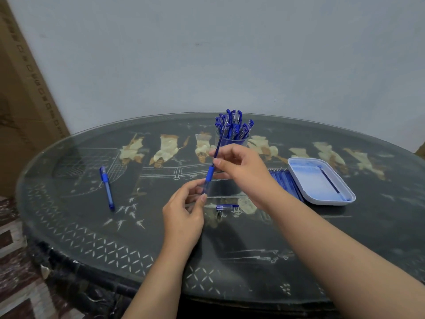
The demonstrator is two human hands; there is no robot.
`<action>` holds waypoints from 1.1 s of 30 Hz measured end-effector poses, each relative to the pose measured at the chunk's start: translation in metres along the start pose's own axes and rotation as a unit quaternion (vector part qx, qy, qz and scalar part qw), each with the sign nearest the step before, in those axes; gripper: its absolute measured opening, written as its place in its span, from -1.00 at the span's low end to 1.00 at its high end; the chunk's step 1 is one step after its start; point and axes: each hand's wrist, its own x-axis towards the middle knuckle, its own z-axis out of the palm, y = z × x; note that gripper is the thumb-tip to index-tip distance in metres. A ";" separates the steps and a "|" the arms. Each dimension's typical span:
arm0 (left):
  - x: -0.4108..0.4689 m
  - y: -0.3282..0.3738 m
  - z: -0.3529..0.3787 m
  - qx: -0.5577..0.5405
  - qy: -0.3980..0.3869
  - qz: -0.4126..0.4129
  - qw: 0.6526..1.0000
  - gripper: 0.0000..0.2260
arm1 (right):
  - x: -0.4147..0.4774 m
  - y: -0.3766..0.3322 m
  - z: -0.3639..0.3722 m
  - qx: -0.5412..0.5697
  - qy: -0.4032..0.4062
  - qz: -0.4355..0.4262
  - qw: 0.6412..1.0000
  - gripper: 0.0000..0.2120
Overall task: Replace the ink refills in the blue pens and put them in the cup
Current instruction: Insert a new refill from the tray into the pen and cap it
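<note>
Table: I see a big round dark table (92,226) with a glass top and pale pictures under the glass. Everything sits on it.
Right hand: The right hand (243,166) is over the middle. Its thumb and first finger are pinched on the pen, just above the rubber grip.
Left hand: The left hand (184,212) is nearer to me and lower. Its thumb and fingers are clamped on the see-through bottom part of the same pen.
Tray: A shallow white plastic tray (326,202) sits on the right. One thin blue ink refill (331,183) lies in it.
Cup: A clear plastic cup (239,141) stands on the far side, behind the hands. It is packed with blue capped pens (232,125) standing up.
Refill pile: A flat row of thin blue refills (284,180) lies just left of the tray, partly hidden by the right arm.
Held pen: The held pen (209,174) is a thin blue pen with a clear body and a blue rubber grip. It is tilted, and its ink stick (218,146) pokes up toward the cup. I cannot tell if the stick is going in or out.
How it handles: I think it is very light and smooth, so it may slip. The stick looks bendy, so I would hold the grip and the body.
Loose pen: Another blue pen (107,187) lies flat on the left, well apart from the hands.
Cap: A small blue and clear pen cap (226,206) lies flat, just right of the left hand.
</note>
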 end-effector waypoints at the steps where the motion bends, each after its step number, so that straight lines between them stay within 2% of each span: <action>1: 0.000 0.000 0.000 -0.002 0.001 -0.003 1.000 -0.60 | 0.000 0.001 0.000 -0.005 -0.010 0.002 1.000 -0.82; 6: 0.001 -0.002 -0.002 -0.016 0.024 -0.020 0.999 -0.63 | -0.003 0.007 -0.003 -0.059 -0.038 0.010 0.998 -0.84; 8: 0.002 -0.002 -0.003 -0.026 0.042 -0.028 0.998 -0.64 | -0.003 0.016 -0.007 -0.133 -0.024 0.002 0.991 -0.85; 12: 0.003 -0.003 -0.004 -0.042 0.057 -0.041 0.997 -0.65 | -0.011 0.034 -0.013 -0.376 -0.090 -0.016 0.922 -0.91; 14: 0.004 -0.004 -0.003 -0.044 0.058 -0.039 0.997 -0.63 | -0.017 0.043 -0.013 -0.444 -0.123 -0.031 0.887 -0.86; 16: 0.003 -0.004 -0.002 -0.044 0.056 -0.038 0.997 -0.62 | -0.021 0.046 -0.011 -0.471 -0.132 -0.042 0.871 -0.85; 21: 0.003 -0.006 -0.003 -0.038 0.050 -0.036 0.997 -0.62 | -0.022 0.049 -0.009 -0.480 -0.140 -0.065 0.864 -0.92; 23: 0.003 -0.006 -0.003 -0.037 0.045 -0.034 0.998 -0.64 | -0.020 0.045 -0.010 -0.467 -0.135 -0.064 0.872 -0.93; 25: 0.003 -0.006 -0.002 -0.032 0.039 -0.024 0.998 -0.64 | -0.016 0.033 -0.012 -0.403 -0.102 -0.060 0.907 -0.98; 28: 0.003 -0.006 -0.001 -0.017 0.029 -0.011 0.999 -0.62 | -0.007 0.003 -0.019 -0.239 -0.014 -0.057 0.969 -0.93; 30: 0.002 -0.006 -0.001 -0.013 0.021 -0.008 1.000 -0.64 | -0.001 -0.017 -0.023 -0.155 0.014 -0.063 0.986 -0.92; 33: 0.001 -0.005 -0.002 -0.013 0.012 -0.008 1.000 -0.64 | 0.005 -0.034 -0.023 -0.164 -0.013 -0.081 0.983 -0.88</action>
